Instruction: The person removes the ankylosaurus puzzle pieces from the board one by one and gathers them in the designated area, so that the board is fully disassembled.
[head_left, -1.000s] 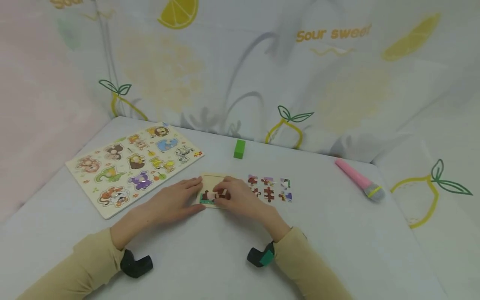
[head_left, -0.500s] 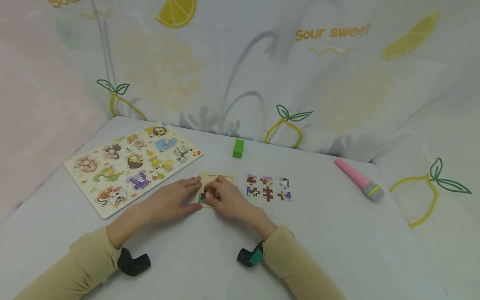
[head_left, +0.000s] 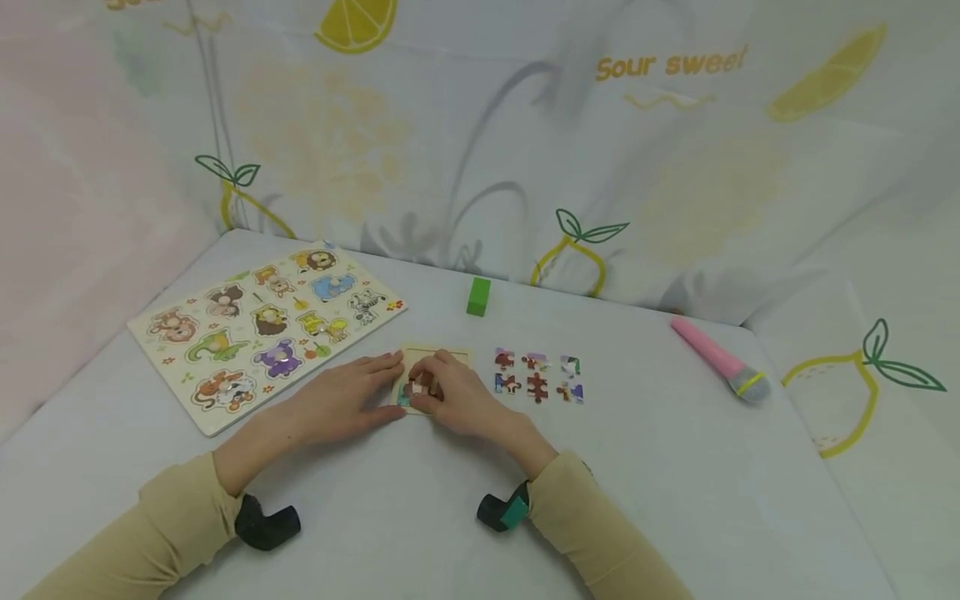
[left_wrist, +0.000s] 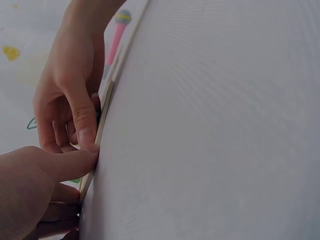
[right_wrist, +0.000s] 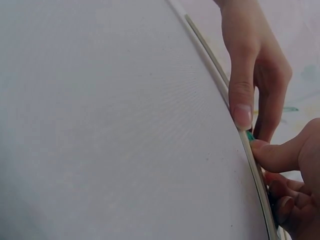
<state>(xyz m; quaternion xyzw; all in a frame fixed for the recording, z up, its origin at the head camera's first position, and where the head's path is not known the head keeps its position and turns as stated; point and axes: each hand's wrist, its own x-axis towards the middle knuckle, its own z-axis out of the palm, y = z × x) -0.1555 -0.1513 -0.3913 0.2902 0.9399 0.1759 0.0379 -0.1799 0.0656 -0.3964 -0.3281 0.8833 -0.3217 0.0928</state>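
Note:
A small wooden puzzle tray (head_left: 414, 359) lies between the two hands in the head view. My left hand (head_left: 345, 403) rests along its left side, fingers stretched out, the thumb at its near left corner. Over the tray, my right hand (head_left: 467, 398) pinches a brown-and-pink jigsaw piece (head_left: 417, 388) with bent fingers, beside a teal patch of picture at the lower left. In the right wrist view, the left thumb (right_wrist: 243, 112) touches the tray's edge, close to the right thumb (right_wrist: 275, 156). The right fingers hide much of the tray's inside.
Several loose jigsaw pieces (head_left: 537, 387) lie in two rows right of the tray. A large animal peg puzzle board (head_left: 251, 346) is at left. Behind stands a green block (head_left: 478, 297); a pink toy microphone (head_left: 708, 350) lies at right. A printed cloth backs the table.
My right hand has shifted left over the tray with the jigsaw piece, then stayed nearly still. The left hand has kept its place on the tray.

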